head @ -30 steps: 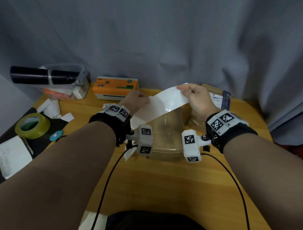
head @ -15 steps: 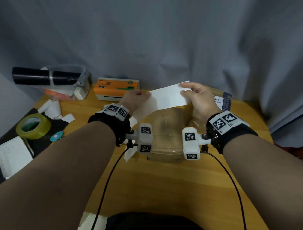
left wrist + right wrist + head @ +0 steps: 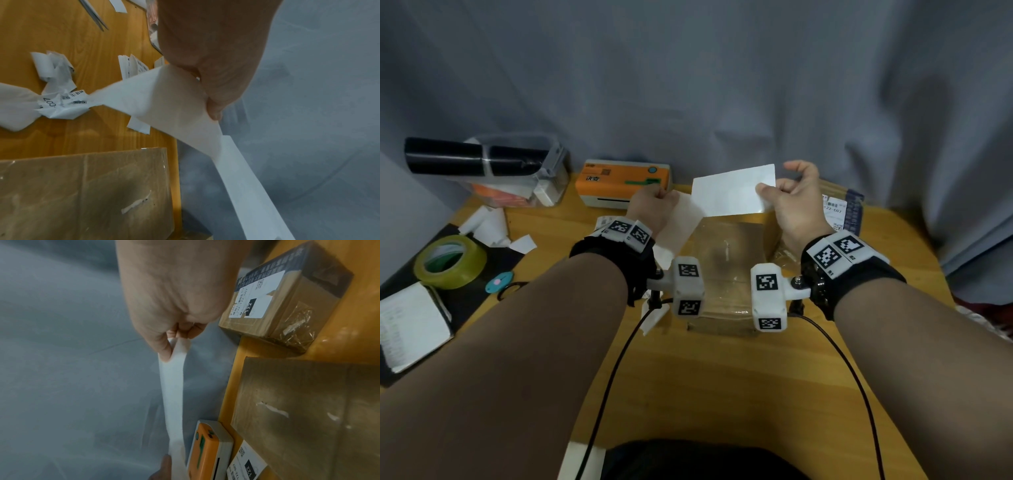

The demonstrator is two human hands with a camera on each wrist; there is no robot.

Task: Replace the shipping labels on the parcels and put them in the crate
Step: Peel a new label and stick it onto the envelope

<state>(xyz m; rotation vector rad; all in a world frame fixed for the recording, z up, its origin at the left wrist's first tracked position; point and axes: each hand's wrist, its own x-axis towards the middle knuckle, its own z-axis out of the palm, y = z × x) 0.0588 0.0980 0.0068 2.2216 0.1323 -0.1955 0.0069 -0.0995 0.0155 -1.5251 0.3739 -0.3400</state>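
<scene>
Both hands raised over the taped parcel, a white sheet pinched in each.

Taped brown parcel [image 3: 726, 263] lies flat on the counter [image 3: 722, 377], below and between the hands. Left hand [image 3: 654, 209] pinches the translucent backing sheet [image 3: 681, 226]. Right hand [image 3: 796, 202] pinches the white label [image 3: 732, 192] by its right edge, held above the parcel's far end. Second parcel [image 3: 287, 305], printed label on top, sits just right of the right hand. Orange label printer [image 3: 623, 183] stands beyond the left hand.
</scene>
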